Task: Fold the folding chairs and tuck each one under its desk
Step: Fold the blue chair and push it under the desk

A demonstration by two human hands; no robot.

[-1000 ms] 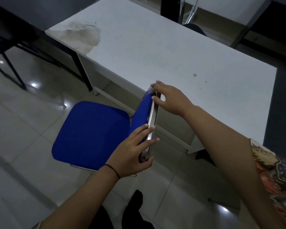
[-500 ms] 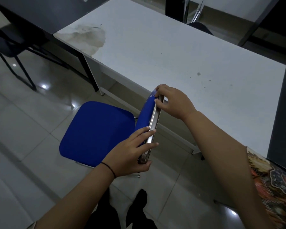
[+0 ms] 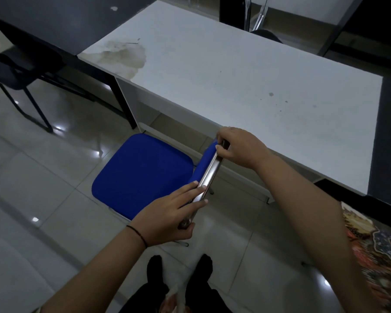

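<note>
A folding chair with a blue padded seat [image 3: 140, 172] and a blue backrest on a chrome frame [image 3: 209, 175] stands unfolded on the tiled floor, just in front of a white desk [image 3: 235, 71]. My left hand [image 3: 169, 216] grips the near end of the backrest's chrome top bar, fingers laid along it and thumb under it. My right hand [image 3: 239, 146] grips the far end of the same bar, close to the desk's front edge. The chair's legs are mostly hidden under the seat and my arms.
A dark chair on a black metal frame [image 3: 11, 73] stands at the left under a dark desk [image 3: 61, 21]. Another chair's chrome frame [image 3: 248, 12] shows behind the white desk. My feet [image 3: 178, 267] are on the tiles right behind the blue chair.
Both hands keep their hold on the backrest bar. The view has shifted so that chair and desk sit a little further right and lower; the seat stays flat.
</note>
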